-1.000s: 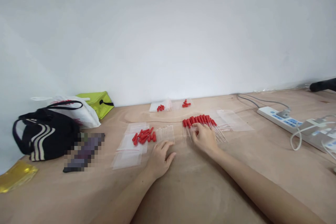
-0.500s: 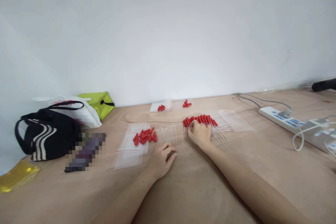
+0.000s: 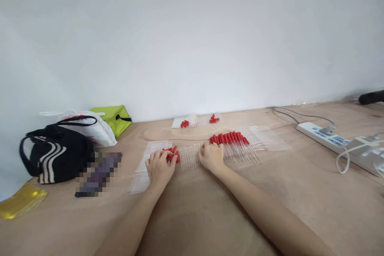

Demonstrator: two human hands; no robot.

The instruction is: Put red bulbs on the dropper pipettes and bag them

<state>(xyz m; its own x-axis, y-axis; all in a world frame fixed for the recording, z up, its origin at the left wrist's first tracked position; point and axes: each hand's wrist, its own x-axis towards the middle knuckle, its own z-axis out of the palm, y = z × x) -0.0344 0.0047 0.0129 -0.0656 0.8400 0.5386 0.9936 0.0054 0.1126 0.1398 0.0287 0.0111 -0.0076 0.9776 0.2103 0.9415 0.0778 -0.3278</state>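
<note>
My left hand (image 3: 159, 167) rests on a pile of loose red rubber caps (image 3: 173, 154) lying on clear plastic bags (image 3: 150, 156); its fingers curl over the caps, and whether it grips one is hidden. My right hand (image 3: 211, 156) sits with bent fingers at the right edge of a row of bare clear glass tubes (image 3: 189, 157). To its right lies a row of clear tubes fitted with red caps (image 3: 232, 140), side by side.
A black striped bag (image 3: 54, 154), a white bag and a green pouch (image 3: 112, 118) stand at the left. A dark blurred object (image 3: 99, 173) lies beside them. More red caps (image 3: 213, 119) sit near the wall. White power strips (image 3: 330, 137) with cables run along the right.
My left hand moved forward and left onto the pile of red caps. My right hand slid left, off the capped tubes, to the bare tubes.
</note>
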